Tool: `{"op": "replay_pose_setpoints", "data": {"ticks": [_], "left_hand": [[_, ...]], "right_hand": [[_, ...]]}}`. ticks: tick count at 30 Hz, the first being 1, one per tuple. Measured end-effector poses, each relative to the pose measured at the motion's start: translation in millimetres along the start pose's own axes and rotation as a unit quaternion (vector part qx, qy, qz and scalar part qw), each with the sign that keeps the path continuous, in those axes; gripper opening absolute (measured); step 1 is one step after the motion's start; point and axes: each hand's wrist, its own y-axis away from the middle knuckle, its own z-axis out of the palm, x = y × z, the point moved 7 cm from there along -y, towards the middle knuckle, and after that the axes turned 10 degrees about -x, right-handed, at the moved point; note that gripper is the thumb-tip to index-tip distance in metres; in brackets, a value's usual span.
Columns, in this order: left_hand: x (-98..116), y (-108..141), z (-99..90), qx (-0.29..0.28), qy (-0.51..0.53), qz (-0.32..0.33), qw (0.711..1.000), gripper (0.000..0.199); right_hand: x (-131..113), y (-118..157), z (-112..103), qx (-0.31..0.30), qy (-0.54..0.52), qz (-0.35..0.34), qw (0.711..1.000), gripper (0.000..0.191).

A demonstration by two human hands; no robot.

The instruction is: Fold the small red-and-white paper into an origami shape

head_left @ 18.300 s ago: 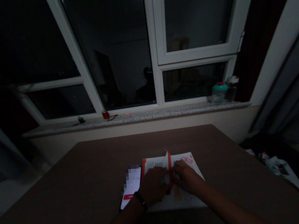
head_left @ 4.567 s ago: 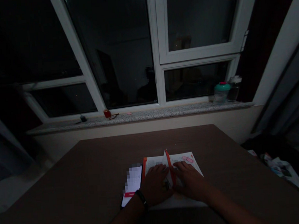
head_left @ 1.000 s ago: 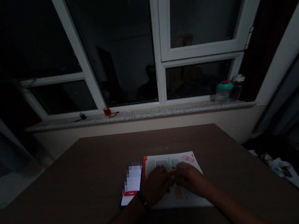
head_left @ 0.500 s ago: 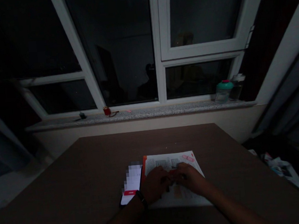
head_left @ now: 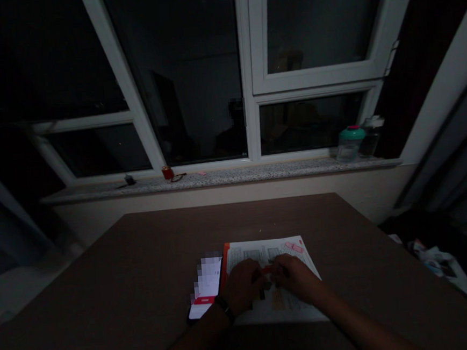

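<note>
Both of my hands meet over an open-faced printed book or booklet (head_left: 293,313) lying on the brown table. My left hand (head_left: 244,284), with a dark band on its wrist, has its fingers closed on one end of a small red item (head_left: 268,270). The fingers of my right hand (head_left: 293,275) pinch the other end. The item's kind is too dark and too covered to tell. A pink bandage-shaped piece (head_left: 294,247) lies at the page's upper right. Left of the book is a lit phone (head_left: 209,279), its lower edge near my left wrist.
The brown table (head_left: 144,268) reaches to the wall below a granite windowsill (head_left: 233,176). On the sill stand a teal-lidded bottle (head_left: 351,143), a clear bottle (head_left: 372,137) and a small red container (head_left: 167,172). Bags and papers (head_left: 438,261) lie right of the table.
My fingers have shifted slightly over the page, showing a bit more of the red item between them. The book and phone stay where they were.
</note>
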Motion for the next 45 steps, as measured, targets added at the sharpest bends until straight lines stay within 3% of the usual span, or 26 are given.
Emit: {"op": "replay_pose_setpoints", "data": {"ticks": [24, 38, 45], "left_hand": [[-3, -5, 0.1, -0.015, -0.005, -0.006, 1.000, 0.003], [-5, 2, -7.1, -0.035, -0.025, 0.024, 0.999, 0.017], [-8, 6, -10.8, -0.039, -0.027, 0.046, 0.998, 0.026]], "right_hand": [[5, -5, 3, -0.006, -0.007, 0.002, 1.000, 0.011], [1, 7, -7, -0.021, -0.048, -0.087, 0.995, 0.030], [2, 10, -8, -0.022, -0.047, -0.130, 0.990, 0.029]]}}
